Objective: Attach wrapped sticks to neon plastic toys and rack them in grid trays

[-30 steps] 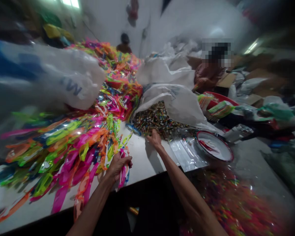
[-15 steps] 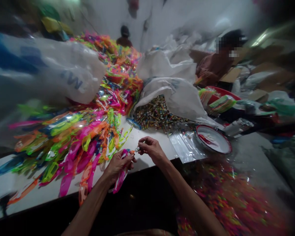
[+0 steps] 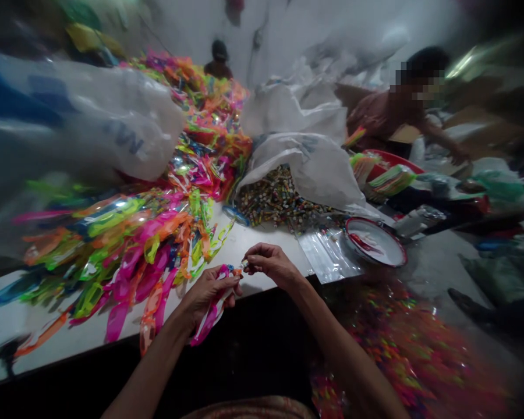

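Note:
My left hand point(image 3: 216, 291) is closed on a bright pink see-through plastic piece point(image 3: 207, 326) with a white strip, its long end hanging past the table edge. A small orange and blue end point(image 3: 236, 270) sticks out beyond my thumb. My right hand point(image 3: 273, 266) pinches a small pale piece point(image 3: 244, 263) against that end; its exact kind is too small to make out. On the table to the left lies a heap of similar pink, orange and yellow-green plastic pieces point(image 3: 135, 250). Small mottled cylindrical pieces point(image 3: 273, 198) spill from a white sack point(image 3: 318, 169) beyond my hands.
A white enamel bowl with a red rim point(image 3: 404, 256) and clear plastic bags point(image 3: 332, 256) stand on the right. A large white sack point(image 3: 113, 116) bulges at the left. Colourful pieces in clear plastic point(image 3: 393, 349) lie below the table point(image 3: 253, 237). One person point(image 3: 384, 116) works behind at the right.
My hands stay close together; the small pale piece now meets the orange end more closely. The person at the right has stretched an arm out to the right. The view has shifted slightly.

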`<control>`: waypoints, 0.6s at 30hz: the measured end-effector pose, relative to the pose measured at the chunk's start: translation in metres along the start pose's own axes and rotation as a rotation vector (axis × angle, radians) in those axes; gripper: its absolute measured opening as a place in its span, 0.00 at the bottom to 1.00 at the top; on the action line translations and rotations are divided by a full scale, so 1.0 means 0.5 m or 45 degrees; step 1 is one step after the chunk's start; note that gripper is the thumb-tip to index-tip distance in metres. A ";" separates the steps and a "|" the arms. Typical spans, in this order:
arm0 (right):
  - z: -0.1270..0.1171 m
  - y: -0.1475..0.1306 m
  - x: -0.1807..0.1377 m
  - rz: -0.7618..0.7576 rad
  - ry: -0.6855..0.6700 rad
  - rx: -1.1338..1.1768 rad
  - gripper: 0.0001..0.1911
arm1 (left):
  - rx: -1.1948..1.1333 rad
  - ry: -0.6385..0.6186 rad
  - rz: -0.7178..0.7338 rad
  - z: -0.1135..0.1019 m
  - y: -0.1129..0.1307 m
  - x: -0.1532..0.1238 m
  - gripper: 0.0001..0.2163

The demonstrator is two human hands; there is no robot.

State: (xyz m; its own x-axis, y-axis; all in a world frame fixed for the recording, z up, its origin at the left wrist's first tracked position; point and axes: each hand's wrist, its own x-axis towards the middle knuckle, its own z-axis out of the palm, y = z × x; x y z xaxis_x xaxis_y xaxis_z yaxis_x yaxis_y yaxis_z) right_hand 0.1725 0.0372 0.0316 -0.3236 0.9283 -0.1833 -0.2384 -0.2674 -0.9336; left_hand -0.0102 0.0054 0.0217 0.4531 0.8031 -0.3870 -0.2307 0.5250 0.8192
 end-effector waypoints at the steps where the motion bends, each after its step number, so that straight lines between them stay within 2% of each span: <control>1: -0.002 -0.001 -0.002 0.003 -0.015 0.003 0.13 | -0.014 -0.001 -0.006 -0.002 -0.001 0.002 0.12; 10: -0.005 -0.012 -0.013 0.037 -0.078 -0.128 0.14 | 0.101 -0.072 -0.083 -0.011 0.000 0.002 0.13; 14: 0.000 -0.014 -0.025 0.121 -0.081 -0.042 0.18 | 0.235 -0.125 -0.183 -0.016 -0.001 -0.005 0.17; 18: -0.005 -0.012 -0.032 0.131 -0.089 0.028 0.22 | 0.227 -0.046 -0.245 -0.016 -0.025 0.011 0.22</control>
State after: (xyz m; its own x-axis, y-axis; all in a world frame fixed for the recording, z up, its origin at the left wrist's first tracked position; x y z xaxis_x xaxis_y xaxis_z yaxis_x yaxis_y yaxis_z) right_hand 0.1812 0.0248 0.0396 -0.4103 0.8754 -0.2555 -0.2200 -0.3669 -0.9039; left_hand -0.0119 0.0053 0.0058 0.5051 0.6810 -0.5302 0.0169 0.6064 0.7949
